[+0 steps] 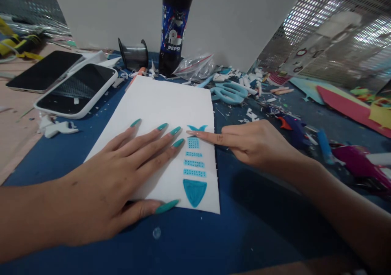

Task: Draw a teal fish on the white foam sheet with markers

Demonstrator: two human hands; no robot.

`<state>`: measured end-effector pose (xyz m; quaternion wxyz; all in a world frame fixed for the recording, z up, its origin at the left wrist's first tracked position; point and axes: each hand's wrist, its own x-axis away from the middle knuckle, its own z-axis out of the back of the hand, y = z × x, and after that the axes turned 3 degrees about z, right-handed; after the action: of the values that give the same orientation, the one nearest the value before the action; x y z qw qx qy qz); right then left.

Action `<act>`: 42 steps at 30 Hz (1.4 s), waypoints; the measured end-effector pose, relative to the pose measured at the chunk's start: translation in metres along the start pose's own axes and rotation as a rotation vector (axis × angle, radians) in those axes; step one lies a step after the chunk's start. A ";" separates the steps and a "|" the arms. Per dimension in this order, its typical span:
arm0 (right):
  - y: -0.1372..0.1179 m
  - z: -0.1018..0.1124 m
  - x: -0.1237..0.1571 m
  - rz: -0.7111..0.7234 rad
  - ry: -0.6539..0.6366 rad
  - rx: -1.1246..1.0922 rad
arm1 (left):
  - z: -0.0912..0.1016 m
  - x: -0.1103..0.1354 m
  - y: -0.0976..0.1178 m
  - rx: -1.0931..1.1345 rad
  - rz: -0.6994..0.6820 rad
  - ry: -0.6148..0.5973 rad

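Note:
A white sheet (pixel 165 100), foam or stiff paper, lies on the blue table top. Along its right side runs a column of blue shapes like a fish: a forked tail piece (pixel 200 127), a dotted square (pixel 193 142), several dotted strips (pixel 194 163) and a rounded triangle (pixel 194 191). My left hand (pixel 119 181) rests flat on the sheet, fingers spread, left of the shapes, holding nothing. My right hand (pixel 253 140) reaches in from the right with its index finger stretched out. That fingertip touches the sheet between tail and dotted square; the other fingers are curled and partly hidden.
Behind the sheet stand a Pepsi bottle (pixel 174 31), a thread spool (pixel 133 54) and a plastic bag (pixel 197 66). Blue-handled scissors (pixel 230 92) lie among white scraps. Two phones (pixel 77 90) are at left; a magenta glue gun (pixel 360 163) and coloured sheets (pixel 348 108) at right.

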<state>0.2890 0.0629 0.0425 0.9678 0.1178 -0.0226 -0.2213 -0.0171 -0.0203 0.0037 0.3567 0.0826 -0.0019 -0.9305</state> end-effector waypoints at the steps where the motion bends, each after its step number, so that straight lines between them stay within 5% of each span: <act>1: 0.000 0.000 0.000 0.002 -0.003 0.002 | 0.000 0.000 0.000 0.003 0.000 -0.002; 42: -0.007 0.015 -0.016 0.048 -0.125 0.076 | -0.002 0.002 -0.001 0.012 -0.005 -0.016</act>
<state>0.2702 0.0601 0.0551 0.9644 0.1397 -0.0941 -0.2039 -0.0188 -0.0204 0.0016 0.3539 0.0775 -0.0100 -0.9320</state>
